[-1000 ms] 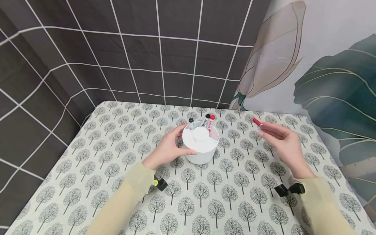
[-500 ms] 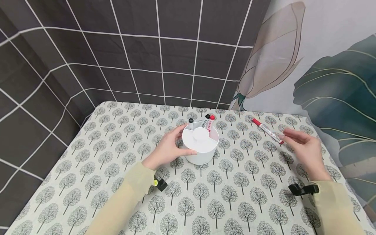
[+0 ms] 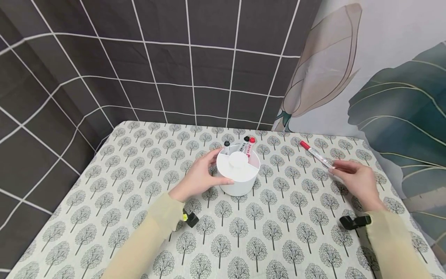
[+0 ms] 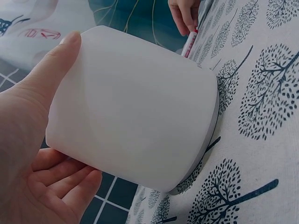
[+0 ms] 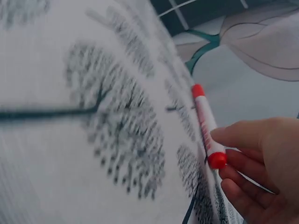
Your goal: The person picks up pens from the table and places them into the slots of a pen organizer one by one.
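A white round organizer (image 3: 240, 186) with compartments stands upright on the cloth. My left hand (image 3: 198, 174) grips its left side, thumb across the front and fingers behind; the left wrist view shows its smooth wall (image 4: 135, 112) between thumb and fingers. Out of it stick a black-capped marker (image 3: 227, 147) at left, another black-capped marker (image 3: 244, 144) and a red-capped marker (image 3: 250, 146) at right. On the right, a red-capped white marker (image 3: 316, 154) lies slanted on the cloth. My right hand (image 3: 355, 180) pinches its near end, thumb and fingers on either side.
The table wears a white cloth (image 3: 223, 240) printed with trees. Behind it hangs a dark grid-patterned curtain (image 3: 167, 58), and a flower-print curtain (image 3: 324, 69) hangs at the right. Black camera straps sit on both wrists.
My right hand first covered most of the marker, drew back right to uncover it, then came in to its near end. The marker stayed about in place. My left hand kept its grip.
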`<state>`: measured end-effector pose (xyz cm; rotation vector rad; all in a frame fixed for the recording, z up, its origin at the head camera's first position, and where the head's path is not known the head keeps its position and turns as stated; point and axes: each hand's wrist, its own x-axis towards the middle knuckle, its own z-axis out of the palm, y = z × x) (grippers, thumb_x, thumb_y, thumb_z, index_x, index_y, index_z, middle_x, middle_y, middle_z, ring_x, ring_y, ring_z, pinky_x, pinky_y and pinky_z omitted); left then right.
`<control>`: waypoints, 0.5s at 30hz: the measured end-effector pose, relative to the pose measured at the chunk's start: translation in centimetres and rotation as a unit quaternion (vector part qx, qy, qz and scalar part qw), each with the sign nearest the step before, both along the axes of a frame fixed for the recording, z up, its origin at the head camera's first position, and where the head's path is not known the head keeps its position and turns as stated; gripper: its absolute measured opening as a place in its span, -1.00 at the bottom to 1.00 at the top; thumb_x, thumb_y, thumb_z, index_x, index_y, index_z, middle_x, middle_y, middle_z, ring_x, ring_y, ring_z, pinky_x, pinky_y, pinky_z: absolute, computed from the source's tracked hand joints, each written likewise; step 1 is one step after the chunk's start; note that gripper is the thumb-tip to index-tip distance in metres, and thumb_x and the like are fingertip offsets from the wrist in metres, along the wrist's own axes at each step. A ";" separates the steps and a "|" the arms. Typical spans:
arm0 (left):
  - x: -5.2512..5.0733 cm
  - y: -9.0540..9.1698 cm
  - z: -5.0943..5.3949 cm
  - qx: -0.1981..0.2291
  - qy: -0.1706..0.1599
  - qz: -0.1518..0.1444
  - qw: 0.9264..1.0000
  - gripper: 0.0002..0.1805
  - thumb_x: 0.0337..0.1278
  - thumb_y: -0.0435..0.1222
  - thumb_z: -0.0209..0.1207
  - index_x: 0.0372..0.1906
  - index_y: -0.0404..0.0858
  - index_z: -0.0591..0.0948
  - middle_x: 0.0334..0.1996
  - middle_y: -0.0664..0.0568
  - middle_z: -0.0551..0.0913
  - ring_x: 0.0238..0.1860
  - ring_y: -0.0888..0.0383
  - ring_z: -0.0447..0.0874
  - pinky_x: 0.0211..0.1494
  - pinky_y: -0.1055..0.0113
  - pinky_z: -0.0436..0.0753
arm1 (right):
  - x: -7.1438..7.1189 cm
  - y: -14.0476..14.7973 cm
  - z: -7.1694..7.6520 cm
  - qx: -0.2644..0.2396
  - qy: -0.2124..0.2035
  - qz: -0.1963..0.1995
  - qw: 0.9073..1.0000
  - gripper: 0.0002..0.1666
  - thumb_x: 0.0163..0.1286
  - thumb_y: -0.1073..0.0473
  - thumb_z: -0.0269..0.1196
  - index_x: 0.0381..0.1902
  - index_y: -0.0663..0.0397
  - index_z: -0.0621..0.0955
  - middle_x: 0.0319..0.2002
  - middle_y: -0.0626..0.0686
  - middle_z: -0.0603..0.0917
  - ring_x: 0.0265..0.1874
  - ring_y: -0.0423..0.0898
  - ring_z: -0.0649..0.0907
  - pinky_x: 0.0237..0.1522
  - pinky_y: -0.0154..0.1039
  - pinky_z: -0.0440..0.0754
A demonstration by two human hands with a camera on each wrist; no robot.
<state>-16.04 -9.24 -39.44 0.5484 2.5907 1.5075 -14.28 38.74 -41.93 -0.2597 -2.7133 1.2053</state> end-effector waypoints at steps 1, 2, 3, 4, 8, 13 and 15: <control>0.0 0.0 0.0 -0.002 -0.001 0.001 1.000 0.26 -0.34 0.09 0.64 0.57 -0.09 0.26 0.40 0.08 0.45 0.31 0.11 0.49 0.45 -0.06 0.30 | -0.1 0.0 -0.1 0.019 0.001 0.003 1.000 -0.39 0.30 -0.01 0.48 0.20 0.23 0.65 -0.19 -0.21 0.75 -0.36 -0.54 0.62 -0.34 -0.58 0.57; 0.0 0.0 0.0 -0.004 -0.001 0.002 1.000 0.25 -0.33 0.09 0.64 0.57 -0.09 0.26 0.40 0.09 0.45 0.31 0.11 0.49 0.45 -0.06 0.29 | -0.2 0.0 -0.1 0.041 0.003 0.006 0.999 -0.42 0.32 0.01 0.47 0.18 0.23 0.66 -0.18 -0.12 0.77 -0.38 -0.53 0.61 -0.37 -0.55 0.56; 0.0 0.0 0.0 -0.006 -0.001 0.002 1.000 0.25 -0.33 0.09 0.64 0.57 -0.09 0.26 0.39 0.09 0.46 0.31 0.11 0.49 0.45 -0.07 0.29 | -0.4 -0.1 -0.2 0.059 0.004 0.008 0.998 -0.46 0.33 0.04 0.46 0.16 0.23 0.67 -0.18 -0.02 0.78 -0.41 -0.50 0.60 -0.40 -0.52 0.56; 0.0 0.0 0.0 -0.007 0.000 0.002 1.000 0.25 -0.33 0.08 0.64 0.57 -0.09 0.26 0.39 0.09 0.47 0.31 0.12 0.49 0.45 -0.07 0.29 | -0.5 -0.1 -0.2 0.078 0.006 0.009 0.997 -0.50 0.34 0.07 0.45 0.15 0.22 0.68 -0.17 0.06 0.78 -0.43 -0.48 0.59 -0.42 -0.49 0.54; 0.0 0.1 0.1 -0.006 0.002 0.000 1.000 0.25 -0.32 0.06 0.65 0.57 -0.15 0.26 0.38 0.07 0.48 0.31 0.09 0.49 0.45 -0.09 0.28 | -0.8 -0.2 -0.5 0.123 0.011 0.004 0.992 -0.58 0.37 0.11 0.40 0.11 0.22 0.71 -0.17 0.23 0.77 -0.46 -0.47 0.52 -0.43 -0.38 0.48; 0.1 0.0 0.2 -0.005 0.003 0.001 1.000 0.25 -0.32 0.04 0.65 0.57 -0.18 0.26 0.37 0.06 0.48 0.31 0.07 0.49 0.45 -0.11 0.29 | -1.0 -0.1 -0.4 0.107 0.014 -0.013 0.994 -0.59 0.41 0.13 0.35 0.13 0.23 0.70 -0.13 0.27 0.76 -0.47 -0.51 0.52 -0.45 -0.43 0.51; 0.0 0.1 0.2 -0.007 0.004 0.002 1.000 0.25 -0.31 0.05 0.65 0.57 -0.18 0.26 0.37 0.06 0.48 0.30 0.08 0.49 0.45 -0.11 0.29 | -1.0 -0.1 -0.1 0.089 0.019 -0.025 0.996 -0.59 0.43 0.12 0.32 0.14 0.23 0.69 -0.13 0.24 0.76 -0.47 -0.51 0.54 -0.47 -0.49 0.53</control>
